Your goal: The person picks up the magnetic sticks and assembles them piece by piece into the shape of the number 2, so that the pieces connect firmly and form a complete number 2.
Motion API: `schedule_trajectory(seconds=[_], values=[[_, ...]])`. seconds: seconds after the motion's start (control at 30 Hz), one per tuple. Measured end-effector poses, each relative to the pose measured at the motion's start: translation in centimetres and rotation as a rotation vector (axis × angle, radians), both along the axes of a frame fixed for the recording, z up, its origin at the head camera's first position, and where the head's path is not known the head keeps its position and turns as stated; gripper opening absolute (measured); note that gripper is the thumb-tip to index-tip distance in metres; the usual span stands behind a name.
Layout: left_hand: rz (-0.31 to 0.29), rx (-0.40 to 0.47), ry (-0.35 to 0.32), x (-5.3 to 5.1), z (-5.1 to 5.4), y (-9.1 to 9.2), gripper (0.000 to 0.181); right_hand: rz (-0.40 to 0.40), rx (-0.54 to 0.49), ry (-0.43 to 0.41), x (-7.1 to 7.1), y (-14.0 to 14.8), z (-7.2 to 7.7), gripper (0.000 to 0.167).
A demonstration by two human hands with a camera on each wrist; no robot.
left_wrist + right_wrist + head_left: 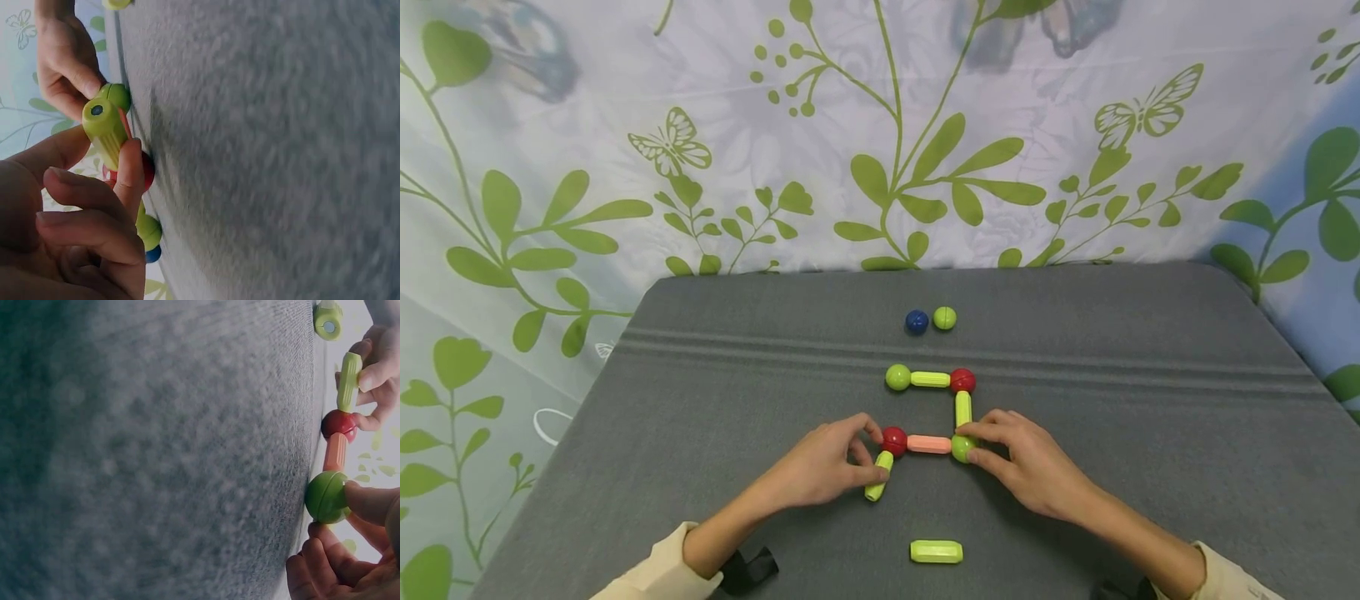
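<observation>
In the head view my left hand [823, 462] holds a yellow-green rod [877, 483] between thumb and finger. One end of that rod meets a red ball [894, 442]. A salmon-pink rod [929, 444] links this ball to a green ball [961, 448], which my right hand [1033, 467] pinches. From the green ball another yellow-green rod [963, 408] runs up to a second red ball [962, 381]. A further yellow-green rod [930, 379] joins that one to a green ball [898, 377]. The left wrist view shows a dark round tip on the held rod [105, 131].
A loose yellow-green rod [936, 552] lies nearer me on the grey cloth-covered table [737, 358]. Farther back sit a blue ball [917, 322] and a green ball [945, 318], side by side. Behind the table hangs a leaf-and-butterfly curtain [722, 100].
</observation>
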State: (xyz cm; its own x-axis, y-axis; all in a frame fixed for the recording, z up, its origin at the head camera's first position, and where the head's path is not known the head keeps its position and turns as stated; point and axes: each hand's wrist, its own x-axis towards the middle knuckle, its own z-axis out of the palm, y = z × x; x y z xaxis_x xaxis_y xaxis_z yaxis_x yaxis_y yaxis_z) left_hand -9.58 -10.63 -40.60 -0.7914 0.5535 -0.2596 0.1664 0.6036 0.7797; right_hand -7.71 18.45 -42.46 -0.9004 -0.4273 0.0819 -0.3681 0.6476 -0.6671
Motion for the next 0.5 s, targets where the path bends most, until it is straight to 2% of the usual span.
schedule_trajectory(seconds=[0.3, 0.5], values=[[-0.013, 0.086, -0.074, 0.56, -0.47, 0.82, 0.026, -0.004, -0.001, -0.006, 0.03, -0.03, -0.04, 0.026], [-0.031, 0.097, -0.068, 0.69, -0.56, 0.82, 0.023, -0.003, 0.0, 0.001, 0.05, -0.04, 0.0, 0.026]])
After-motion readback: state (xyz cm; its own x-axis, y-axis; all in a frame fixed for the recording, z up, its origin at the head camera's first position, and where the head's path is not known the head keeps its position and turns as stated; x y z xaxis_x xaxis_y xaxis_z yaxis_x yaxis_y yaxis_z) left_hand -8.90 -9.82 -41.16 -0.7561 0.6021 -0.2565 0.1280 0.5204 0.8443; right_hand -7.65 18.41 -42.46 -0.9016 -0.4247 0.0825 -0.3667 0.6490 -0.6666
